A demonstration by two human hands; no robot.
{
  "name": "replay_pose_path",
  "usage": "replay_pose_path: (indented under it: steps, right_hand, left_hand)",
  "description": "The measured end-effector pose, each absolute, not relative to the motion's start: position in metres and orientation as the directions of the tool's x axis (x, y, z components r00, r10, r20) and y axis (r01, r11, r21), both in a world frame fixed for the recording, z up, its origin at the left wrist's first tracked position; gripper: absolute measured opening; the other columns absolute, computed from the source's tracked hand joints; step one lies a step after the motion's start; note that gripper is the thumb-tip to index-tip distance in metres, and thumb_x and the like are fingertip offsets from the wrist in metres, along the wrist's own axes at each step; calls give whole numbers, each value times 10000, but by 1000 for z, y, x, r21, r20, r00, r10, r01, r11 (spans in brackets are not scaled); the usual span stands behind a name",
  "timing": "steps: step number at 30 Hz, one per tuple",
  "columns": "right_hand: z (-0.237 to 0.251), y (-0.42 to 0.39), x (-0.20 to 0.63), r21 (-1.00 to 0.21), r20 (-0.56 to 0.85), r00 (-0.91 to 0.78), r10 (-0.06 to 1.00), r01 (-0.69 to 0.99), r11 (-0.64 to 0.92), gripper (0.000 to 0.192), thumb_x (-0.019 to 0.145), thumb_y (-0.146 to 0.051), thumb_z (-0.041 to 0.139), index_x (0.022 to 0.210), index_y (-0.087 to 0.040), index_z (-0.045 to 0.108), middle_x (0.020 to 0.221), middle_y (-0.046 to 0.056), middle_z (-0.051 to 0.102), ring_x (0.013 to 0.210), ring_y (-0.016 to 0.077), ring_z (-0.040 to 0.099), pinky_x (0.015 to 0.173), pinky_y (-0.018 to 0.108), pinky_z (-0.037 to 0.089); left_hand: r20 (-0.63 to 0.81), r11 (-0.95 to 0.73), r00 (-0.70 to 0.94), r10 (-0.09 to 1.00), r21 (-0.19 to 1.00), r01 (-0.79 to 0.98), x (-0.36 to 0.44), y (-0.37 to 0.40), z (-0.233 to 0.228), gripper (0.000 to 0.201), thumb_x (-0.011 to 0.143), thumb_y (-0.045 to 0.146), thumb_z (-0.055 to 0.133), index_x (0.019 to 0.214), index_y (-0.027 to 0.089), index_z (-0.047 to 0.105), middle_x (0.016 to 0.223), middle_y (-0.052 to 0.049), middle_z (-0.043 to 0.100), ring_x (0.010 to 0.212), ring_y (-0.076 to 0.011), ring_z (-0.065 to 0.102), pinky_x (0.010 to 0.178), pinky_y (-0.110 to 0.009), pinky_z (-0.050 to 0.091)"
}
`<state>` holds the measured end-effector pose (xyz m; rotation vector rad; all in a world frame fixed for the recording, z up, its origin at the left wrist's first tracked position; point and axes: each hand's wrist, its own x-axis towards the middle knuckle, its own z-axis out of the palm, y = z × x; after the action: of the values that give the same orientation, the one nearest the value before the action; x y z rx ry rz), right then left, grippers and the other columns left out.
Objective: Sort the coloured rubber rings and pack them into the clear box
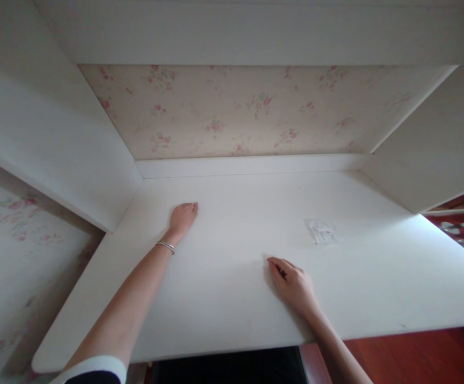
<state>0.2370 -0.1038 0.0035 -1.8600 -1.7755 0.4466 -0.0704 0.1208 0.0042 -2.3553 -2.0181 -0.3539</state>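
Head view shows both hands resting released and empty on the white desk top (224,298), left hand (182,217) flat, right hand (294,288) lightly curled, a thin, light, slippery-looking clear packet (322,231) lying just beyond the right fingertips, best pinched at an edge.
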Motion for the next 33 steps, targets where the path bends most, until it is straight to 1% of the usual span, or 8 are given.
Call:
replay_pose_path:
  steps: [9, 15, 18, 21, 24, 28, 31, 33]
  right_hand:
    - [3, -105, 239, -592, 152, 83, 985, 806, 24, 297, 892, -356, 426, 1001, -291, 694, 1005, 10, 711, 832, 186, 673, 751, 292, 516]
    - [5, -104, 238, -570, 140, 70, 988, 822, 23, 298, 905, -371, 418, 1013, -290, 683, 998, 6, 709, 839, 187, 673, 739, 286, 513]
    - [5, -105, 238, -569, 148, 64, 987, 822, 32, 296, 903, -368, 421, 1013, -290, 684, 988, 9, 711, 828, 186, 675, 737, 285, 514]
    - [5, -105, 238, -565, 146, 59, 988, 824, 34, 300, 908, -369, 411, 1017, -292, 680, 994, 7, 709, 821, 184, 673, 739, 286, 512]
    - [5, -106, 238, -558, 137, 65, 988, 829, 23, 304, 912, -374, 404, 1010, -290, 679, 995, 4, 708, 809, 180, 672, 726, 282, 510]
    - [3, -105, 239, -554, 139, 53, 989, 832, 33, 305, 914, -372, 402, 1016, -291, 678, 1000, 2, 706, 810, 178, 670, 724, 280, 504]
    - [2, -106, 240, -550, 134, 48, 990, 835, 34, 302, 923, -374, 398, 1017, -289, 672, 1005, 2, 704, 825, 178, 667, 719, 277, 495]
    - [3, -106, 239, -535, 123, 44, 991, 844, 29, 297, 931, -374, 394, 1021, -288, 664, 994, -1, 702, 824, 175, 664, 706, 274, 485]
  left_hand:
    - [200, -144, 102, 974, 209, 967, -51, 108, 22, 506, 948, 403, 269, 791, 161, 686, 799, -106, 693, 737, -216, 620, 664, -303, 387]
    - [213, -233, 177, 961, 280, 931, 6, 77, 20, 536, 952, 470, 262, 712, 182, 645, 724, -65, 674, 660, -168, 588, 613, -273, 342]
    - [228, -342, 271, 935, 385, 857, 33, 64, 18, 508, 947, 479, 298, 703, 179, 626, 707, -57, 657, 648, -157, 576, 607, -269, 333]
    - [239, -387, 307, 921, 486, 784, 48, 58, 20, 467, 939, 482, 338, 733, 177, 625, 701, -45, 641, 664, -150, 583, 625, -258, 349]
    - [262, -408, 313, 913, 545, 732, 45, 60, 25, 421, 934, 472, 369, 801, 177, 638, 767, -41, 656, 720, -147, 601, 682, -251, 393]
    - [320, -456, 326, 890, 588, 668, 21, 71, 32, 334, 953, 385, 359, 982, 186, 625, 980, -44, 669, 814, -137, 621, 766, -247, 449]
    - [325, -472, 343, 881, 588, 657, -10, 80, 31, 305, 949, 354, 367, 1000, 188, 618, 1027, -45, 647, 867, -142, 622, 793, -254, 484]
    - [331, -445, 305, 893, 552, 705, -34, 87, 26, 283, 934, 346, 390, 1009, 187, 612, 1037, -54, 629, 857, -149, 621, 797, -278, 504]
